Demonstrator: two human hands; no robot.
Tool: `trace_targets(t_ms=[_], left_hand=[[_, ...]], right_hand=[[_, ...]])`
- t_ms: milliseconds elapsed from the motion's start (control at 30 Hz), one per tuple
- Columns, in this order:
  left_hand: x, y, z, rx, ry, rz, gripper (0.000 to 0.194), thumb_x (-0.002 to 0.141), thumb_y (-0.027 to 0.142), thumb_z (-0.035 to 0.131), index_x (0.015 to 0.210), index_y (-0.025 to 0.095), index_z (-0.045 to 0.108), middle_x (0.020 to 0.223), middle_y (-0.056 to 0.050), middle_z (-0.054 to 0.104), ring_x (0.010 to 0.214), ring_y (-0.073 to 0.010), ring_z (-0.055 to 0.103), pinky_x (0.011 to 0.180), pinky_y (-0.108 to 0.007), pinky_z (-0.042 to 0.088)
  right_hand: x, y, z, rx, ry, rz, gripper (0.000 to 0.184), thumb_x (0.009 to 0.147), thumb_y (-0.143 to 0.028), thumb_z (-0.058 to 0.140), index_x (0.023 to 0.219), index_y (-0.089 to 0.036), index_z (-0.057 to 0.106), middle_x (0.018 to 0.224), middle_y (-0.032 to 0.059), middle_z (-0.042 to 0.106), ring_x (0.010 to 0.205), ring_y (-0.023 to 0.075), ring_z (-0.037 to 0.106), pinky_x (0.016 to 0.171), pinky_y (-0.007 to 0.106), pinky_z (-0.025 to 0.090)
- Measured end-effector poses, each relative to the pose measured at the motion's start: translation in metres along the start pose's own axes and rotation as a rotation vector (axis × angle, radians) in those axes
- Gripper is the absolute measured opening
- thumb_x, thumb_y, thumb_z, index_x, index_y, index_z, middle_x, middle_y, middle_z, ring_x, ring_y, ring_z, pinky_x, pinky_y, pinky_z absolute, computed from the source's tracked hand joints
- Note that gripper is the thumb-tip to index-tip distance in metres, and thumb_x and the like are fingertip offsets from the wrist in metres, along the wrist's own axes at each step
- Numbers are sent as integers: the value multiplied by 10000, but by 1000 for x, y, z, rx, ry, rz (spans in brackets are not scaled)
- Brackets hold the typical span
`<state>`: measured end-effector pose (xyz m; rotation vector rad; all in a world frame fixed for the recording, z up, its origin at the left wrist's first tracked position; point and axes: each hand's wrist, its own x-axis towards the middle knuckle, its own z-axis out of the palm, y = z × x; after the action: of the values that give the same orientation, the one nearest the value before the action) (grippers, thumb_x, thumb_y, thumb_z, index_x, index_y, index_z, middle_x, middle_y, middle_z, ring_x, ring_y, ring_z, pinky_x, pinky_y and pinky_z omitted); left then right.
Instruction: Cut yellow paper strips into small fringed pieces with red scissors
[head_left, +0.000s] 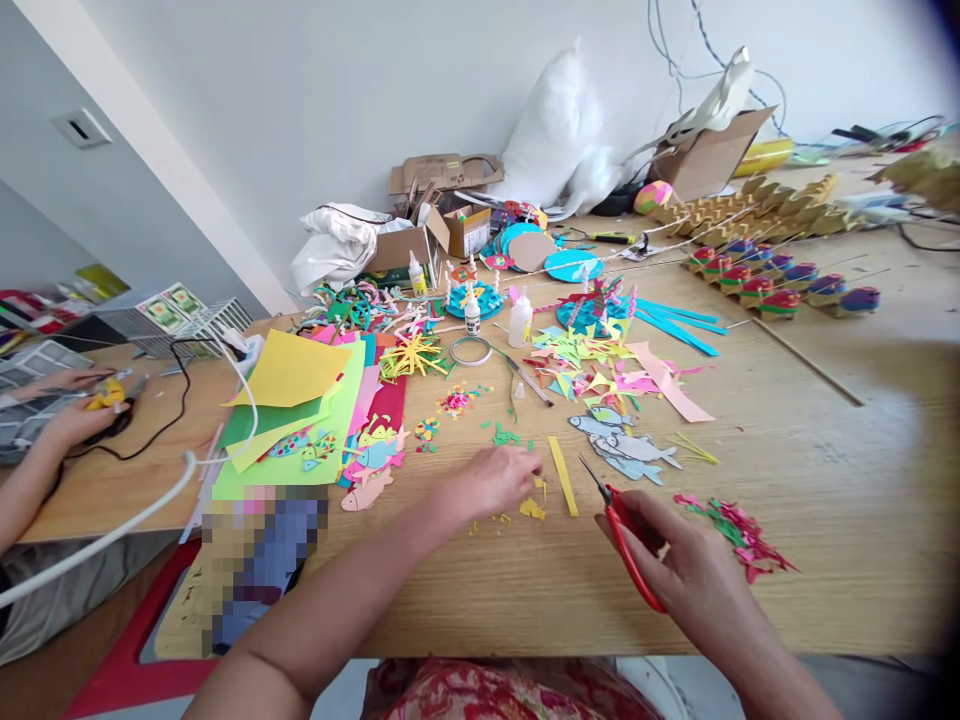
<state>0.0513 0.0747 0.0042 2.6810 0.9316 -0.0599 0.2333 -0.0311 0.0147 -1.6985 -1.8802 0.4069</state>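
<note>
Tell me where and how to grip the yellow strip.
Probably best to pinch the yellow strip across its near end, left hand coming from the left: it lies flat and narrow, and the scissors in the right hand point toward its right side.

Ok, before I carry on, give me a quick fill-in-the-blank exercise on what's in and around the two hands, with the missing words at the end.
1. The right hand holds scissors with ____ handles.
2. The paper strip lying on the table between the left hand and the scissors is ____.
3. The grey-blue paper cut-outs just beyond the scissors are shaped like ____.
4. The clippings beside the right hand mix pink with ____.

Missing words: red; yellow; fish; green.
</note>
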Motion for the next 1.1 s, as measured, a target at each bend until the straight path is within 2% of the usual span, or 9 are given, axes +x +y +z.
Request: trace_targets(t_ms=[200, 533, 833, 1000, 1100], left_hand=[[14, 6, 8, 37, 12, 16, 138, 791, 134, 449, 879, 170, 549, 878, -50, 607, 806, -171, 575, 676, -250, 446], [15, 7, 15, 60, 56, 18, 126, 803, 157, 455, 838, 147, 576, 862, -69, 626, 812, -178, 586, 682, -261, 454], [18, 10, 19, 118, 95, 41, 173, 776, 52, 450, 860, 119, 585, 845, -89, 642, 791, -209, 618, 635, -289, 472], [20, 12, 20, 121, 96, 54, 182, 781, 28, 444, 857, 112, 587, 857, -105, 643, 826, -215, 616, 672, -308, 471], [20, 13, 19, 121, 94, 61, 185, 782, 24, 437, 856, 105, 586, 869, -114, 644, 827, -217, 614, 676, -310, 463]], right_hand=[[2, -2, 1, 15, 12, -19, 233, 818, -357, 418, 723, -190, 549, 494, -21, 557, 419, 116, 504, 411, 195, 361], [6, -3, 4, 53, -36, -2, 276, 790, -406, 417, 754, -184, 578, 495, -11, 585, 409, 126, 525, 396, 201, 376], [8, 6, 9, 40, -92, 20, 338, 772, -455, 430, 846, -178, 608, 596, 29, 662, 428, 154, 576, 415, 228, 431], [10, 11, 9, 20, -133, 19, 308, 764, -458, 451, 847, -200, 598, 625, 33, 685, 481, 178, 621, 427, 227, 449], [10, 11, 12, 23, -107, 22, 301, 741, -459, 445, 807, -208, 597, 600, 33, 684, 474, 190, 626, 416, 236, 453]])
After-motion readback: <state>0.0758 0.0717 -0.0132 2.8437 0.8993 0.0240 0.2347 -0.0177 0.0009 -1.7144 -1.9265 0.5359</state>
